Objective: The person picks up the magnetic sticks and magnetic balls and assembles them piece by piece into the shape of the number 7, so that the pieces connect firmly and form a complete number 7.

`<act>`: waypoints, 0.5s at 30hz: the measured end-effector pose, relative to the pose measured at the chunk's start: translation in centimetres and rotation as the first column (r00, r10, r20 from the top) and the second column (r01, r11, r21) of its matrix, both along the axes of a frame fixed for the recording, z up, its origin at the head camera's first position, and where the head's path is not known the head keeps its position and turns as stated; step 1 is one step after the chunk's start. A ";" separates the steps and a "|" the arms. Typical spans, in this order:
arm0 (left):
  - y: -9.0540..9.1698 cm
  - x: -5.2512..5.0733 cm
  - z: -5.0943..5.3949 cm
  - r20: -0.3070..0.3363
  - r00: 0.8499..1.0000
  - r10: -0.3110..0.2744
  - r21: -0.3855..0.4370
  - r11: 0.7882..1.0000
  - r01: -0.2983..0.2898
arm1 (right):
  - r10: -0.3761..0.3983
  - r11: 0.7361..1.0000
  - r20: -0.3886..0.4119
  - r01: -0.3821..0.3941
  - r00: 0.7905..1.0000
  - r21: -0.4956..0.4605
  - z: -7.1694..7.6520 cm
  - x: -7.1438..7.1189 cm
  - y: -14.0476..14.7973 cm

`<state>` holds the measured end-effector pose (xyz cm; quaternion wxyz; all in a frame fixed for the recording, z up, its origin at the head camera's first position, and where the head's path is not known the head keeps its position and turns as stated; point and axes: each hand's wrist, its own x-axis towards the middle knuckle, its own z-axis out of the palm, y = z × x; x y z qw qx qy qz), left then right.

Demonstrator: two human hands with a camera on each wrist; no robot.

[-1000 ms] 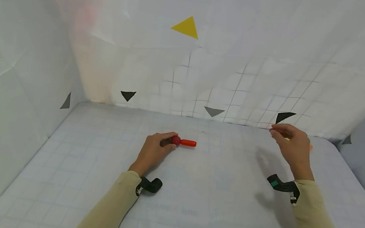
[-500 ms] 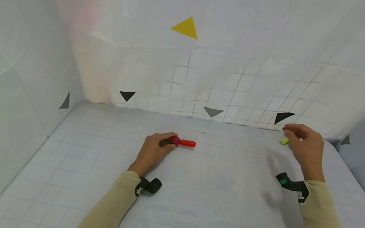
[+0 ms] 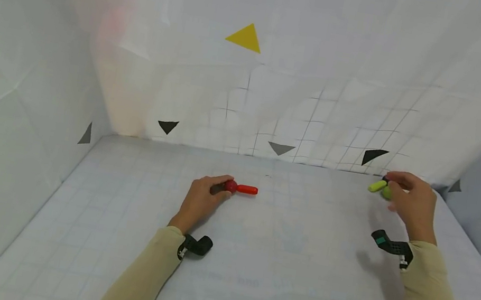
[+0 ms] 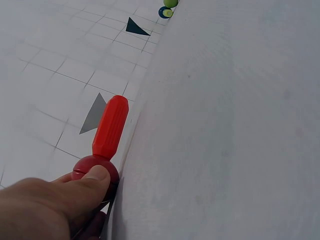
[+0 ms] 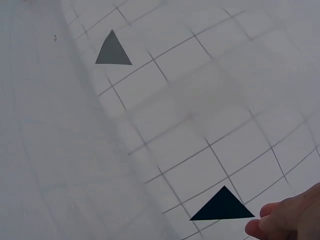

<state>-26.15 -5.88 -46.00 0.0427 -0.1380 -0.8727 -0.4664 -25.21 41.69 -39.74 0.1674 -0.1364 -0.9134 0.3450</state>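
In the head view my left hand (image 3: 201,201) grips a dark red ball (image 3: 231,186). From that ball a bright red ribbed stick (image 3: 247,190) points right. The left wrist view shows the thumb pressed on the red ball (image 4: 82,167), with the stick (image 4: 110,127) rising from it; something dark shows under the thumb. Far right, my right hand (image 3: 413,203) has bent fingers over a green ball (image 3: 387,192), beside a yellow-green stick (image 3: 377,186) and a small dark piece (image 3: 385,180). Whether it pinches any of these is hidden. The right wrist view shows only its fingertips (image 5: 257,227).
A white table (image 3: 287,265) with faint grid lines meets a white back wall (image 3: 330,80) just behind the right hand. Sheet walls stand at left and right. Yellow, black and grey triangles mark the walls. Each wrist wears a dark camera mount (image 3: 199,245).
My right hand has moved right, then down onto the green things at the far right; the green ball and yellow-green stick have come into clearer view. The left hand stays with the red ball.
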 end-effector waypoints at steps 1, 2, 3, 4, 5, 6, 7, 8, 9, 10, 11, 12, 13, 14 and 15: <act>0.0 0.0 0.0 -0.002 1.000 -0.001 -0.001 1.000 0.001 | -0.002 1.000 0.008 0.002 1.000 0.007 -0.1 -0.1 0.3; 0.1 0.0 0.0 -0.003 1.000 -0.002 -0.001 1.000 0.002 | -0.003 1.000 0.018 0.003 1.000 0.012 -0.2 -0.1 0.6; 0.1 0.0 0.1 -0.004 1.000 -0.004 0.000 1.000 0.004 | -0.006 1.000 0.028 0.005 1.000 0.017 -0.2 -0.2 0.8; 0.1 0.0 0.1 -0.005 1.000 -0.006 0.001 1.000 0.006 | -0.007 1.000 0.037 0.006 0.999 0.024 -0.3 -0.2 1.0; 0.2 0.0 0.1 -0.005 1.000 -0.008 0.002 1.000 0.008 | -0.008 1.000 0.045 0.007 0.999 0.031 -0.4 -0.2 1.2; 0.2 0.0 0.1 -0.005 1.000 -0.008 0.002 1.000 0.008 | -0.011 0.999 0.050 0.009 0.999 0.040 -0.4 -0.2 1.4; 0.2 -0.1 0.1 -0.004 1.000 -0.009 0.002 1.000 0.009 | -0.013 0.999 0.055 0.011 0.998 0.046 -0.5 -0.3 1.5; 0.2 -0.1 0.1 -0.004 1.000 -0.010 0.000 1.000 0.010 | -0.017 0.999 0.059 0.014 0.998 0.047 -0.6 -0.3 1.6; 0.2 -0.1 0.1 -0.005 1.000 -0.010 0.000 1.000 0.010 | -0.019 0.999 0.062 0.016 0.998 0.049 -0.6 -0.3 1.8; 0.2 -0.1 0.1 -0.005 1.000 -0.011 -0.002 1.000 0.011 | -0.021 0.999 0.063 0.018 0.998 0.052 -0.7 -0.3 1.9; 0.2 -0.1 0.1 -0.005 1.000 -0.011 -0.003 1.000 0.011 | -0.023 0.998 0.063 0.019 0.998 0.054 -0.8 -0.3 2.0; 0.2 -0.1 0.2 -0.004 1.000 -0.012 -0.004 1.000 0.012 | -0.023 0.998 0.064 0.019 0.998 0.059 -0.9 -0.3 2.1; 0.1 -0.1 0.2 -0.004 1.000 -0.013 -0.003 1.000 0.013 | -0.023 0.998 0.067 0.019 0.998 0.064 -1.0 -0.3 2.3; 0.1 -0.2 0.2 -0.003 1.000 -0.013 -0.004 1.000 0.013 | -0.022 0.998 0.066 0.018 0.998 0.068 -1.2 -0.3 2.4; 0.1 -0.2 0.2 -0.001 1.000 -0.012 -0.004 1.000 0.012 | -0.020 0.997 0.062 0.015 0.998 0.078 -1.3 -0.3 2.5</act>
